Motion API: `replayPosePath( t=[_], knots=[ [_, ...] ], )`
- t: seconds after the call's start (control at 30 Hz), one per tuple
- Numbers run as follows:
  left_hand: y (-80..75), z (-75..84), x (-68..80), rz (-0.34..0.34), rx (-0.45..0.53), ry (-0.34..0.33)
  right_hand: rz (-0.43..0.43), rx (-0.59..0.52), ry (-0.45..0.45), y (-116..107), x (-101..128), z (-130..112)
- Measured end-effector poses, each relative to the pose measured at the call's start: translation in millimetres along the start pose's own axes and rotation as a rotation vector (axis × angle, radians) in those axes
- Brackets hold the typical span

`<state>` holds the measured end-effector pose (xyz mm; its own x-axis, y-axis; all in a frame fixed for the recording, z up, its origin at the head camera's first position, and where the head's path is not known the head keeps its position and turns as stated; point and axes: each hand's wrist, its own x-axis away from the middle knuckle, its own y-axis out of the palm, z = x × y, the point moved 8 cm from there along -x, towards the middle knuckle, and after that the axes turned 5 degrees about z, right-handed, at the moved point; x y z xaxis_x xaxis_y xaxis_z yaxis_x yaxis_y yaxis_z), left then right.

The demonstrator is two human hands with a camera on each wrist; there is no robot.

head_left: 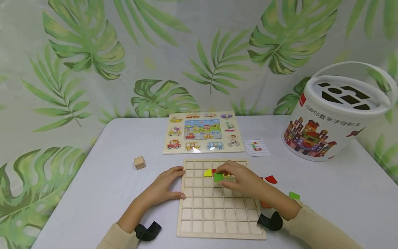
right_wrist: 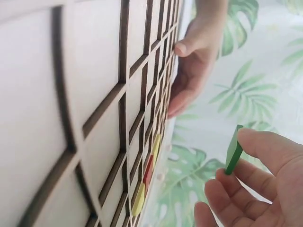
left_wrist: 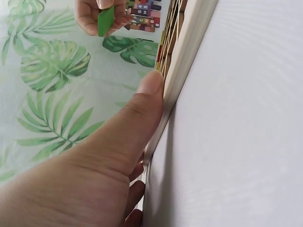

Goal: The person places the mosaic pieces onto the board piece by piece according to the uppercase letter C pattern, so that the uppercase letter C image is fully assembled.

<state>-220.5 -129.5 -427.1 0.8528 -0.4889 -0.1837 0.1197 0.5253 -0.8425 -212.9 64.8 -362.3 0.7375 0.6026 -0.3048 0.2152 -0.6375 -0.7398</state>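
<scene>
A wooden grid board [head_left: 217, 207] lies on the table. My left hand [head_left: 164, 186] rests against its left edge, thumb and fingers spread along the rim. Over the upper part of the board, my right hand [head_left: 237, 176] pinches a green square tile [head_left: 218, 177] between thumb and fingers. The right wrist view shows this green tile [right_wrist: 234, 150] held clear of the board. In one upper row sit a yellow quarter-round tile [head_left: 208, 173], a red tile [head_left: 214, 172] and another yellow tile [right_wrist: 138, 199], which the right hand partly covers in the head view.
Right of the board lie a red quarter-round tile [head_left: 271, 179], a green tile [head_left: 294, 195] and an orange-red piece [head_left: 265, 204] partly under the forearm. Behind are a picture puzzle [head_left: 203, 133], a pattern card [head_left: 257, 148] and a white bucket [head_left: 335, 117]. A wooden cube [head_left: 139, 162] stands left.
</scene>
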Motion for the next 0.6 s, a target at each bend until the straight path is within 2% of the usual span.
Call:
replayPosePath(
  t=[0.23, 0.43, 0.5, 0.6],
  knots=[
    [2.9, 1.0, 2.1, 0.018, -0.023, 0.001, -0.028, -0.020, 0.043, 19.1, -13.0, 7.3],
    [2.7, 3.4, 2.5, 0.026, -0.022, 0.050, -0.087, -0.083, 0.158, 34.9, -11.9, 30.2],
    [2.6, 3.1, 2.2, 0.031, -0.023, 0.061, -0.097, -0.070, 0.157, 37.4, -10.9, 34.0],
    [2.0, 2.5, 1.9, 0.036, -0.025, 0.062, -0.102, -0.041, 0.108, 39.6, -11.4, 33.3]
  ],
)
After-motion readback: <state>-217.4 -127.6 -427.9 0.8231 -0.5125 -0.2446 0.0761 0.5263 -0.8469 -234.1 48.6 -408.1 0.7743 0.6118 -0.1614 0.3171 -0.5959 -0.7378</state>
